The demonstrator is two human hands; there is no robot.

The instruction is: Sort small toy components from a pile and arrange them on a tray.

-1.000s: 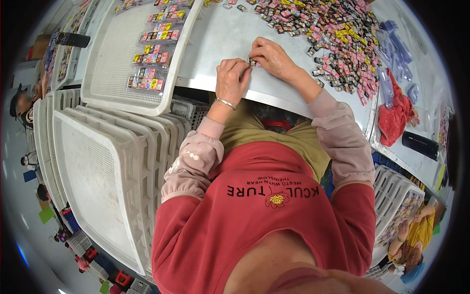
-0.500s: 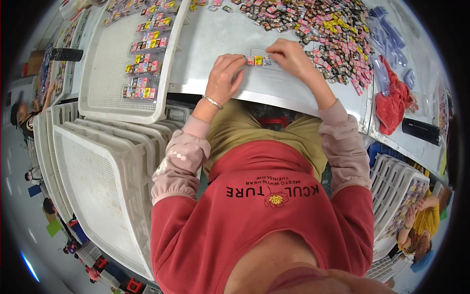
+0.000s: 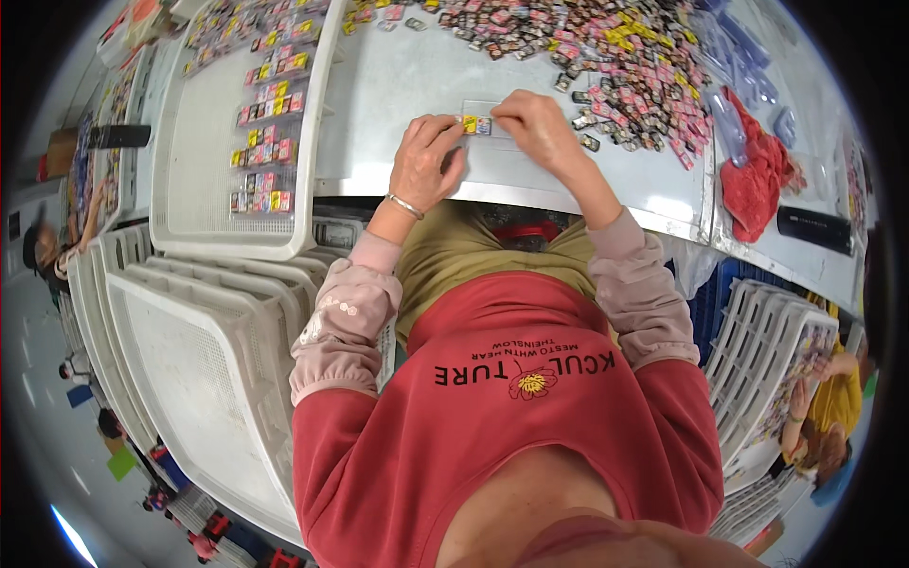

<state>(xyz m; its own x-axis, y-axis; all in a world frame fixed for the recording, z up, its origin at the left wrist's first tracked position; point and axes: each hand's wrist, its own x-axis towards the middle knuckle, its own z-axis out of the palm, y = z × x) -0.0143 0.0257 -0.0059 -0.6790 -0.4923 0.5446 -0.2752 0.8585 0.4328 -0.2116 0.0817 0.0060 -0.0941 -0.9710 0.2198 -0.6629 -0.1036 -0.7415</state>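
While left hand [image 3: 424, 163] pinches small packets [image 3: 476, 124] on table [image 3: 398, 85], right hand [image 3: 532, 123] pinches them too, loose pile [image 3: 625, 66] near

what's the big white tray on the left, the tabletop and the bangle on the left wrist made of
White tray: probably moulded plastic, matte, with a fine mesh floor and rounded rim. Tabletop: looks like pale sheet metal, smooth, with a dull sheen and folded front edge. Bangle: likely metal, thin and shiny silver.
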